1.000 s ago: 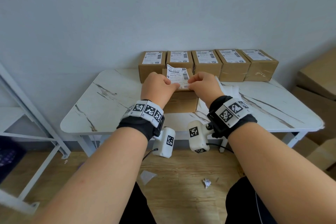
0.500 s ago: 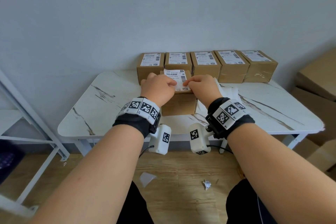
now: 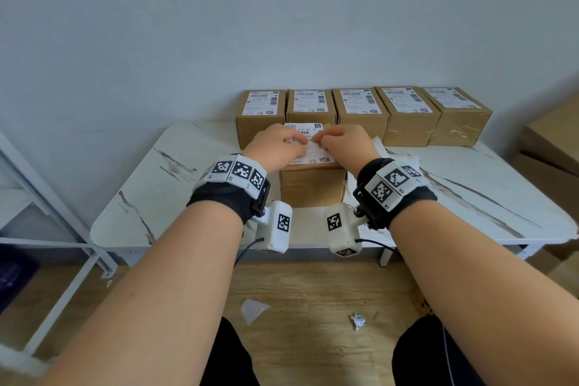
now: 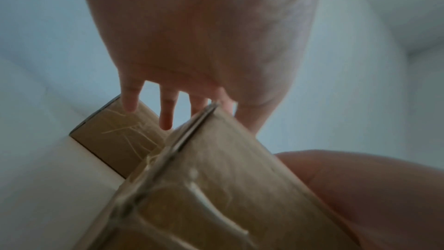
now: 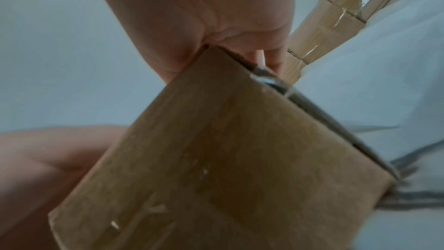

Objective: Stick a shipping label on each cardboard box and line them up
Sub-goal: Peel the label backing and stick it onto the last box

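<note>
A brown cardboard box (image 3: 313,185) stands on the marble-patterned table (image 3: 188,185), in front of a row of several labelled boxes (image 3: 360,113) against the wall. A white shipping label (image 3: 316,160) lies flat on the front box's top. My left hand (image 3: 279,147) and right hand (image 3: 347,144) rest on the label side by side, fingertips meeting near its middle and pressing it down. The left wrist view shows the box (image 4: 216,187) below my left hand (image 4: 204,45), whose straight fingers (image 4: 165,119) reach past the top edge. In the right wrist view my right hand (image 5: 204,16) sits on the box (image 5: 228,159).
White backing sheets (image 3: 380,147) lie on the table just right of the front box. Large cardboard cartons (image 3: 554,147) stand at the far right. A metal rack (image 3: 47,197) is on the left. Paper scraps (image 3: 253,310) lie on the wooden floor.
The label, held up at an angle by both hands a second ago, now lies flat on the front box. Both hands have come down onto it.
</note>
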### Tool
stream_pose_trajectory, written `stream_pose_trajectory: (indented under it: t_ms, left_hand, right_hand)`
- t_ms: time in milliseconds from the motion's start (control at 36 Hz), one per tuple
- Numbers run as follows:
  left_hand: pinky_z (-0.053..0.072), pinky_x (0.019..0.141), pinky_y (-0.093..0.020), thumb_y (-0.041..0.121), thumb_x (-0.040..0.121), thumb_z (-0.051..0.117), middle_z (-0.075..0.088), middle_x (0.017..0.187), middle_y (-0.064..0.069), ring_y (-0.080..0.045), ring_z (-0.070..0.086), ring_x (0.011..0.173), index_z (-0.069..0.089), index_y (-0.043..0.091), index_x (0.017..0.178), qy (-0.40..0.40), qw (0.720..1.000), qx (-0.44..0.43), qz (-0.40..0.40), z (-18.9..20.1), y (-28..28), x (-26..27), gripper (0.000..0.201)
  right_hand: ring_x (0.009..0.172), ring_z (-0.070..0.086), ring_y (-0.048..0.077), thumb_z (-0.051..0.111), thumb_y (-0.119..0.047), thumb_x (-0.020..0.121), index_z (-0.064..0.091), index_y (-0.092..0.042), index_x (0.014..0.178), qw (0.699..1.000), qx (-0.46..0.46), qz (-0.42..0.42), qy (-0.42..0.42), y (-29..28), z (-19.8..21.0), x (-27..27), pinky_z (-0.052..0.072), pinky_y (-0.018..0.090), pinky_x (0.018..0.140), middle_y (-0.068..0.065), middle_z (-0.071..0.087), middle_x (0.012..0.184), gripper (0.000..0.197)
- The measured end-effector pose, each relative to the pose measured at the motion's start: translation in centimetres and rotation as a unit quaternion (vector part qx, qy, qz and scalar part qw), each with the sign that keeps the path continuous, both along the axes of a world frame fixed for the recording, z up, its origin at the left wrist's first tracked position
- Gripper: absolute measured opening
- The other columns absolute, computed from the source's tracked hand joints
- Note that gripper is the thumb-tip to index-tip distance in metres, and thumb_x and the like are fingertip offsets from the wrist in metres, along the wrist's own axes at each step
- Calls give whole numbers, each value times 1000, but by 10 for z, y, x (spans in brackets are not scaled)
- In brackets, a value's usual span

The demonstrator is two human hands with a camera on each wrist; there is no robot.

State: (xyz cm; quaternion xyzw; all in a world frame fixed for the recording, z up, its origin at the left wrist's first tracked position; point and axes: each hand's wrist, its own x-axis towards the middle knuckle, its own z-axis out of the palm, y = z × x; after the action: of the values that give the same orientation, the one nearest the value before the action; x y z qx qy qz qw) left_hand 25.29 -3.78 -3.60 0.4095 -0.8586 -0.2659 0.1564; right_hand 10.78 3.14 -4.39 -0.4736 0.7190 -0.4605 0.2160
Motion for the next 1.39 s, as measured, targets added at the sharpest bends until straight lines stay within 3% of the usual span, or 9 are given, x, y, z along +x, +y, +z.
stream_pose_trajectory:
  t_ms: [139, 278, 389, 472, 639, 750, 1083, 1250, 1389]
  left_hand:
    - [49, 88, -42, 35, 95, 51, 53, 108, 3, -21, 55, 100, 65, 31, 103, -9, 995, -100, 20, -3, -8, -6, 17]
    - [49, 91, -44, 37, 95, 52, 56, 122, 1, -22, 55, 108, 61, 24, 118, -23, 986, -157, 43, -6, -10, -12, 28]
    - [45, 95, -44, 39, 97, 47, 49, 131, 0, -24, 46, 118, 57, 24, 126, -57, 983, -173, 38, -5, -9, -14, 34]
    - [42, 97, -44, 37, 99, 43, 47, 138, 3, -24, 41, 124, 50, 24, 129, -70, 985, -156, 31, -6, -8, -13, 34]
    - [31, 108, -48, 31, 102, 33, 25, 157, 7, -23, 26, 140, 35, 27, 144, -117, 981, -157, 6, -5, -7, -17, 42]
    - [12, 116, -55, 24, 104, 24, 13, 160, 10, -25, 9, 146, 25, 36, 148, -165, 973, -160, -7, -5, -5, -18, 46]
    - [4, 117, -57, 28, 103, 14, -2, 161, 12, -23, -1, 148, 7, 32, 153, -206, 974, -96, -4, -3, -8, -17, 50]
    - [17, 116, -49, 35, 99, 23, 6, 161, 7, -24, 12, 146, 10, 27, 153, -158, 984, -76, 19, -5, -11, -22, 56]
    - [46, 95, -36, 34, 98, 41, 47, 139, -9, -28, 53, 118, 30, 13, 146, -12, 994, 8, 112, -4, -23, -21, 54]
  right_hand:
    - [63, 54, 5, 51, -10, 91, 75, -25, 95, 1000, 11, -7, 27, -11, 1, -5, 37, 10, 43, -6, 64, 93, 28]
    - [68, 57, 5, 52, -9, 93, 74, -23, 104, 999, 7, -10, 31, -19, -1, -8, 40, 10, 48, -5, 63, 102, 29]
    - [57, 51, 4, 49, -10, 95, 72, -22, 112, 999, 11, -8, 29, -24, -2, -10, 33, 7, 36, -2, 66, 98, 32]
    - [51, 47, 6, 46, -14, 96, 70, -26, 117, 999, 13, -9, 38, -29, -6, -10, 31, 9, 33, -2, 67, 92, 34]
    - [54, 45, 11, 40, -21, 97, 63, -35, 127, 998, 28, -10, 63, -38, -17, -10, 30, 12, 34, 10, 59, 125, 40]
    - [60, 45, 12, 38, -17, 93, 58, -35, 132, 998, 28, -20, 59, -42, -23, -14, 33, 18, 44, 9, 58, 125, 47]
    - [61, 44, 11, 38, -17, 96, 57, -34, 134, 997, 39, -33, 62, -46, -26, -18, 31, 18, 46, 6, 57, 127, 45]
    - [60, 44, 10, 38, -17, 98, 56, -34, 134, 997, 35, -34, 66, -45, -26, -18, 30, 17, 45, 7, 58, 125, 44]
    - [58, 43, 11, 34, -16, 98, 54, -35, 135, 995, 43, -31, 80, -43, -25, -17, 30, 16, 44, 9, 57, 124, 46]
